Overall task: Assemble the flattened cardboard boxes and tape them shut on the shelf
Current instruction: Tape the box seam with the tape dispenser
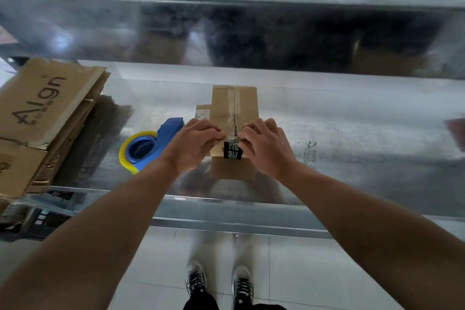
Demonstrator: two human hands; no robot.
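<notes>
A small brown cardboard box (234, 106) stands on the shiny metal shelf (352, 128), with clear tape running down its middle seam and a black label near its front end. My left hand (195, 145) presses on the box left of the seam. On the other side of the seam, my right hand (264, 146) pinches at the tape and flap edge. Both sets of fingers are curled onto the box's near end. A blue tape dispenser (148, 146) with a yellowish tape roll lies on the shelf just left of my left hand.
A stack of flattened cardboard boxes (42, 118) lies at the shelf's left end, the top one printed with dark letters. A metal back wall (226, 35) rises behind the shelf. A scrap of clear tape (310, 152) sticks up to the right. My feet stand on the tiled floor (289, 272) below.
</notes>
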